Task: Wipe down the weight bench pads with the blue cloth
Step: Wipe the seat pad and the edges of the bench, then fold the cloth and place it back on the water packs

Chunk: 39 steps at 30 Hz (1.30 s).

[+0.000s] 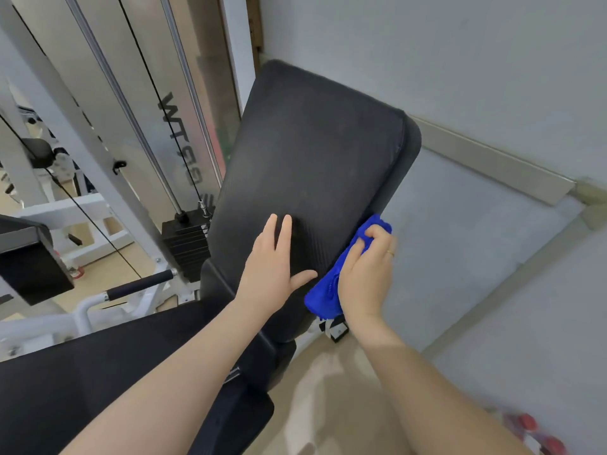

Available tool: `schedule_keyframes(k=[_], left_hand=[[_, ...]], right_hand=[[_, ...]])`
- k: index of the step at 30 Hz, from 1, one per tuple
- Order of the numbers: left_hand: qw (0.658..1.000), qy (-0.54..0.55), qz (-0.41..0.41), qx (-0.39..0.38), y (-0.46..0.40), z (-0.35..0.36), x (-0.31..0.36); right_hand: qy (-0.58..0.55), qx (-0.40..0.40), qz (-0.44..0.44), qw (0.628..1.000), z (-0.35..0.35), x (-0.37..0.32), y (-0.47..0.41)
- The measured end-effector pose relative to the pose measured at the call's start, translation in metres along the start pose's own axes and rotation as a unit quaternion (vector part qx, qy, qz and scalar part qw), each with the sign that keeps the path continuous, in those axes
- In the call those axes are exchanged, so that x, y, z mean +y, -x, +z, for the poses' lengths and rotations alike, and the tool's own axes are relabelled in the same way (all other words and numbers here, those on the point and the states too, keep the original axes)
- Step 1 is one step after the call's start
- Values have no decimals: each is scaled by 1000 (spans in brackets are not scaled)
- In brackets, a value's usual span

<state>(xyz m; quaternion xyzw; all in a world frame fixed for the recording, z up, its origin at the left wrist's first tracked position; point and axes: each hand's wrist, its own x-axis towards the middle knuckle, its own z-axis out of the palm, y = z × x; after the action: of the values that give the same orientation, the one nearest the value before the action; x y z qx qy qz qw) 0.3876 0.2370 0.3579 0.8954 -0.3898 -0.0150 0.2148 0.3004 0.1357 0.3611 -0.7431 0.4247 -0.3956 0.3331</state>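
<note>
While gripping the blue cloth (pixel 331 284) bunched in curled fingers, right hand (pixel 368 274) pressed against the right side edge of the back pad (pixel 312 159), low down near its bottom corner. Left hand (pixel 272 267) laid flat on the pad face just beside it, fingers straight and slightly spread, thumb reaching toward the cloth without clearly touching it. Hands close but apart, separated by the pad's edge.

Pad's long axis running up and away from both hands, tilted toward the wall (pixel 492 77), its top end well beyond the fingertips. Most of the face and the whole upper side edge lying farther along that axis. Right hand clearly nearer the edge being wiped, so probably best placed to slide the cloth upward along it; left hand seemingly just steadying. Seat pad (pixel 98 372) lying below and nearer, under the left forearm, apparently not yet reached by the cloth. Weight stack (pixel 185 241) standing just left of the bench.
</note>
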Motion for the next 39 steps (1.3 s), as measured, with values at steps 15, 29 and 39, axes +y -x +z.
schedule_keyframes(k=[15, 29, 39], left_hand=[[990, 96, -48, -94, 64, 32, -87], [948, 291, -88, -91, 100, -35, -104], [924, 369, -2, -99, 71, -125, -43]], right_hand=[[345, -29, -397, 850, 36, -23, 35], [225, -385, -325, 834, 30, -48, 83], [-48, -456, -158, 875, -59, -121, 35]])
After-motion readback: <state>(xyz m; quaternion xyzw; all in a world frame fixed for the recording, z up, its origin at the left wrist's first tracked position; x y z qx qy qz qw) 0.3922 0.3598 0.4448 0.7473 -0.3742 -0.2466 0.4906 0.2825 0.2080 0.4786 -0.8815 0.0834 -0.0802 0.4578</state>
